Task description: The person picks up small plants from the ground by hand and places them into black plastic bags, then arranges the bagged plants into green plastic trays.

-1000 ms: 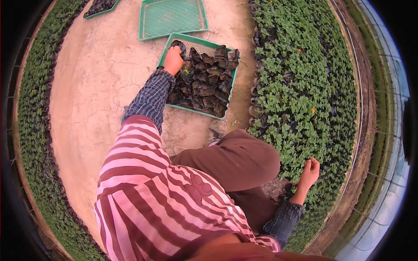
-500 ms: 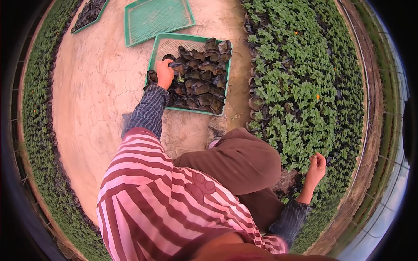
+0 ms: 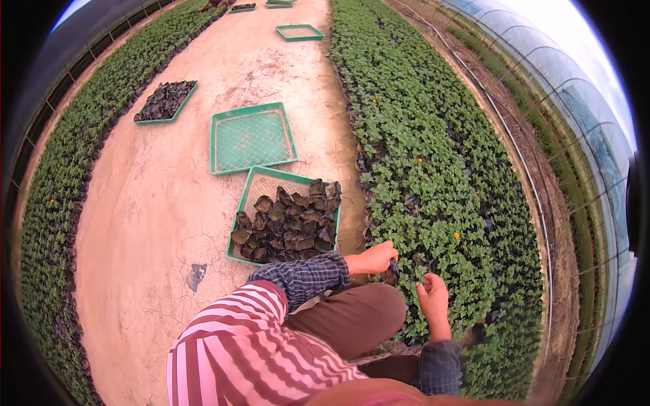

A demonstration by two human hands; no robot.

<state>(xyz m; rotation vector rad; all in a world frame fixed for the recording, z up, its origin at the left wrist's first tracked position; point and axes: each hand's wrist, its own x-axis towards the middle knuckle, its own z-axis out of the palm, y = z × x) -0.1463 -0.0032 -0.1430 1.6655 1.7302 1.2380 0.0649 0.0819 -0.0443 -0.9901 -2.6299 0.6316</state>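
Observation:
My left hand [image 3: 374,259] is at the near left edge of the right plant bed, its fingers closed on a small black pot [image 3: 391,273] that hangs below them. Close to its right, my right hand [image 3: 435,301] is over the green plants [image 3: 467,271], fingers curled together; whether anything is between them is too small to tell. A green tray [image 3: 230,252] on the ground to the left holds many black pots [image 3: 291,227] of dark soil, packed side by side. Its far left corner shows bare mesh.
An empty green tray [image 3: 252,140] touches the far side of the filled one. Farther off are a tray of black pots [image 3: 166,101] and another green tray [image 3: 300,32]. A second plant bed [image 3: 61,203] runs along the left of the pale path [image 3: 145,223].
My left hand has moved from the filled tray across to the right plant bed. My right hand has come closer to it. The view has tilted up, showing more of the path and trays.

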